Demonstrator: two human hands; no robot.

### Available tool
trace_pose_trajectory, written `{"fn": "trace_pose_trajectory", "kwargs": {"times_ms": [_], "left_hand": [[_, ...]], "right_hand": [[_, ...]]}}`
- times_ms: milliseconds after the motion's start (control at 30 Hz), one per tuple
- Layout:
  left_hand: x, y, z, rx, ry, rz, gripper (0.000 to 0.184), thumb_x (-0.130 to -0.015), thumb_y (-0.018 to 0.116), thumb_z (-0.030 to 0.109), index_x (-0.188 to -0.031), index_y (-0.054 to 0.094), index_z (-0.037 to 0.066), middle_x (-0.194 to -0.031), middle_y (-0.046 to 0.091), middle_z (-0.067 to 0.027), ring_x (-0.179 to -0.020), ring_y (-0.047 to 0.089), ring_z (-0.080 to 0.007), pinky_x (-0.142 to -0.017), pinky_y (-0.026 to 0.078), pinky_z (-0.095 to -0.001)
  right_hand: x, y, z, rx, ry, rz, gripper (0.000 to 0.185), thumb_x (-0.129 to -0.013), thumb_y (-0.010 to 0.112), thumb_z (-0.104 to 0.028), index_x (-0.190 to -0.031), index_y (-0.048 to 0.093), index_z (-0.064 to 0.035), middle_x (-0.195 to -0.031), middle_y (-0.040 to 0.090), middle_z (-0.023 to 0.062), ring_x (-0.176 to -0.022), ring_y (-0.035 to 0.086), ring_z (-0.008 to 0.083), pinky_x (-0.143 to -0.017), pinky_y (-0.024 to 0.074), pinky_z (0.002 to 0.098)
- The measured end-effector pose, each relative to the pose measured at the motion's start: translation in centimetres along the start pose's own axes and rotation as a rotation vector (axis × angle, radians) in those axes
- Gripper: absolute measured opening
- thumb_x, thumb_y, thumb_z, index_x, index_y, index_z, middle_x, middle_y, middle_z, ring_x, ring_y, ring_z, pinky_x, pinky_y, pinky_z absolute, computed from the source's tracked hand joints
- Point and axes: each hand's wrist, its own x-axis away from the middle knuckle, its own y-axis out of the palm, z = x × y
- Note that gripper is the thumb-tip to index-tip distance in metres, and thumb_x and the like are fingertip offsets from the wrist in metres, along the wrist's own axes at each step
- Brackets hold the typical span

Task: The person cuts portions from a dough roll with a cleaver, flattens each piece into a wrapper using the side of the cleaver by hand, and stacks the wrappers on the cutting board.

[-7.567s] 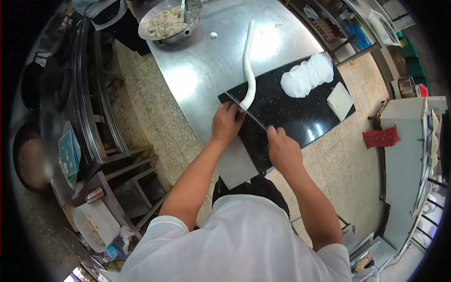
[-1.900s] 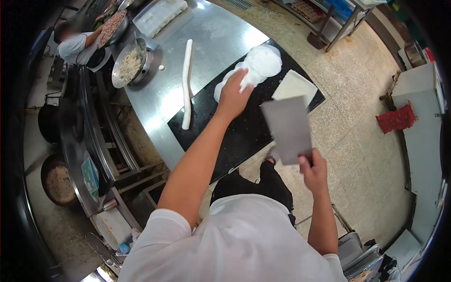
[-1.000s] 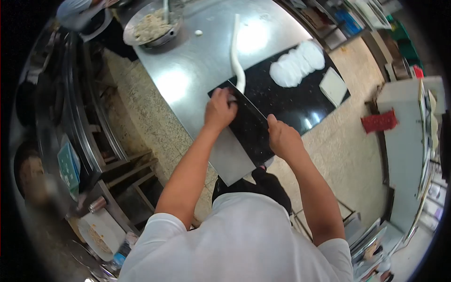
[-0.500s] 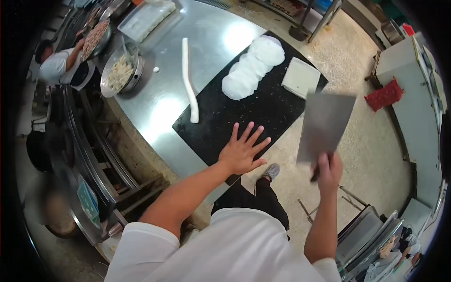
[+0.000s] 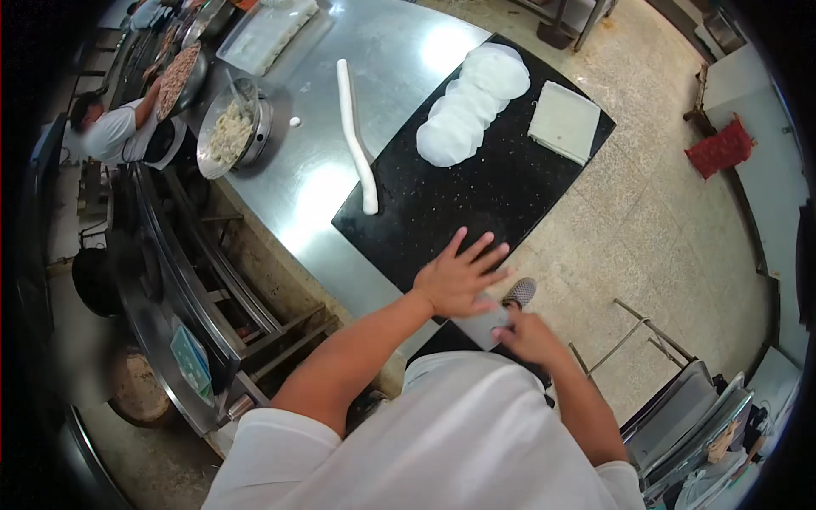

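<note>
My left hand point(image 5: 461, 274) is spread with fingers apart over the near edge of the black board point(image 5: 425, 212). Just beside and below its palm, my right hand point(image 5: 529, 338) grips a cleaver point(image 5: 482, 326), whose blade is partly hidden by both hands. Overlapping round white dough wrappers point(image 5: 472, 106) lie on the board. A stack of square pale sheets point(image 5: 564, 123) sits near its right edge. One end of a long white dough rope point(image 5: 355, 140) rests on the board's left side, the rest on the steel table.
On the steel table point(image 5: 391, 42) stand a bowl of pale chunky filling point(image 5: 228, 132) and a plastic tray point(image 5: 268, 38). A small dough piece point(image 5: 295, 121) lies between bowl and rope. A co-worker point(image 5: 119, 132) handles a pan point(image 5: 180, 81) at the left.
My right hand has swung the cleaver down and left, from out right of the board to beside my left hand. My left hand stays spread. The view has shifted slightly.
</note>
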Motion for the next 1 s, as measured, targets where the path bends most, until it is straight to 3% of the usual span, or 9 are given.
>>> {"fn": "trace_pose_trajectory", "kwargs": {"times_ms": [133, 300, 400, 467, 533, 633, 800, 900, 1000], "left_hand": [[-1.6, 0.7, -2.0, 0.025, 0.08, 0.026, 0.075, -0.089, 0.06, 0.067, -0.151, 0.054, 0.025, -0.164, 0.04, -0.0058, -0.156, 0.027, -0.0321, -0.124, 0.012, -0.0638], [-6.7, -1.4, -6.4, -0.063, -0.015, 0.213, 0.072, -0.093, 0.057, 0.063, -0.152, 0.052, 0.024, -0.165, 0.037, -0.0093, -0.156, 0.025, -0.0344, -0.124, 0.01, -0.0637], [-6.5, -1.6, -5.5, -0.077, -0.067, 0.252, 0.073, -0.093, 0.056, 0.065, -0.154, 0.049, 0.025, -0.167, 0.031, -0.0112, -0.156, 0.025, -0.0348, -0.126, 0.01, -0.0614], [-3.3, -1.9, -2.3, -0.057, 0.159, -0.061, 0.075, -0.092, 0.055, 0.068, -0.154, 0.049, 0.026, -0.165, 0.036, -0.0093, -0.156, 0.027, -0.0323, -0.127, 0.01, -0.0594], [-1.8, 1.2, -1.4, 0.161, 0.385, -0.07, 0.077, -0.091, 0.054, 0.07, -0.152, 0.051, 0.025, -0.163, 0.041, -0.0078, -0.155, 0.029, -0.0291, -0.127, 0.009, -0.062], [-3.9, 0.3, -3.0, 0.027, 0.371, -0.007, 0.077, -0.091, 0.054, 0.071, -0.15, 0.054, 0.022, -0.16, 0.046, -0.0063, -0.154, 0.032, -0.0267, -0.125, 0.011, -0.0637], [-6.9, -1.9, -7.4, -0.052, 0.213, 0.126, 0.074, -0.091, 0.057, 0.065, -0.151, 0.052, 0.022, -0.162, 0.042, -0.0064, -0.153, 0.033, -0.0284, -0.125, 0.013, -0.0624], [-6.4, -1.4, -7.2, -0.026, 0.219, 0.149, 0.076, -0.09, 0.059, 0.063, -0.153, 0.05, 0.022, -0.163, 0.041, -0.0103, -0.155, 0.029, -0.0324, -0.125, 0.011, -0.0623], [-3.1, 0.2, -3.2, 0.061, 0.249, 0.088, 0.072, -0.092, 0.056, 0.063, -0.15, 0.053, 0.022, -0.161, 0.043, -0.0117, -0.154, 0.029, -0.0357, -0.125, 0.013, -0.0625]], "right_hand": [[-3.6, -1.8, -0.3, -0.038, 0.144, -0.064, 0.043, -0.089, 0.077, -0.033, -0.111, 0.068, 0.0028, -0.091, 0.072, 0.0266, -0.091, 0.07, 0.044, -0.082, 0.0543, 0.0489], [-7.8, -7.7, -3.2, -0.05, 0.184, -0.075, 0.049, -0.089, 0.076, -0.041, -0.106, 0.067, 0.0035, -0.084, 0.072, 0.0251, -0.082, 0.071, 0.0433, -0.077, 0.0552, 0.0491], [-6.1, -5.9, -2.5, 0.204, 0.124, 0.055, 0.048, -0.089, 0.076, -0.036, -0.109, 0.063, 0.0054, -0.09, 0.071, 0.0286, -0.086, 0.072, 0.0444, -0.078, 0.0559, 0.0499], [-1.9, -3.3, -1.6, 0.093, 0.107, -0.068, 0.06, -0.085, 0.08, -0.033, -0.12, 0.057, 0.0103, -0.1, 0.07, 0.0329, -0.091, 0.072, 0.0479, -0.081, 0.0565, 0.0508], [0.3, 2.7, 1.5, 0.051, 0.143, 0.105, 0.083, -0.08, 0.084, -0.039, -0.136, 0.048, 0.0109, -0.105, 0.071, 0.0325, -0.096, 0.071, 0.0484, -0.085, 0.0565, 0.0523], [-1.4, -0.2, -3.4, 0.102, 0.39, 0.102, 0.084, -0.078, 0.086, -0.044, -0.132, 0.051, 0.0093, -0.102, 0.072, 0.0311, -0.095, 0.072, 0.0469, -0.083, 0.057, 0.0523], [-6.8, -6.0, -5.0, 0.318, 0.268, 0.099, 0.069, -0.078, 0.085, -0.046, -0.117, 0.055, 0.002, -0.098, 0.072, 0.0278, -0.092, 0.071, 0.0462, -0.08, 0.0568, 0.0529], [-6.3, -4.9, -5.4, 0.288, 0.254, 0.168, 0.067, -0.08, 0.084, -0.044, -0.119, 0.055, 0.0014, -0.098, 0.072, 0.0274, -0.093, 0.071, 0.0463, -0.081, 0.0563, 0.0532], [-1.1, -1.4, -3.5, 0.071, 0.307, 0.006, 0.072, -0.081, 0.084, -0.036, -0.132, 0.051, 0.0026, -0.101, 0.072, 0.0291, -0.096, 0.071, 0.0463, -0.083, 0.0559, 0.0527]]}}
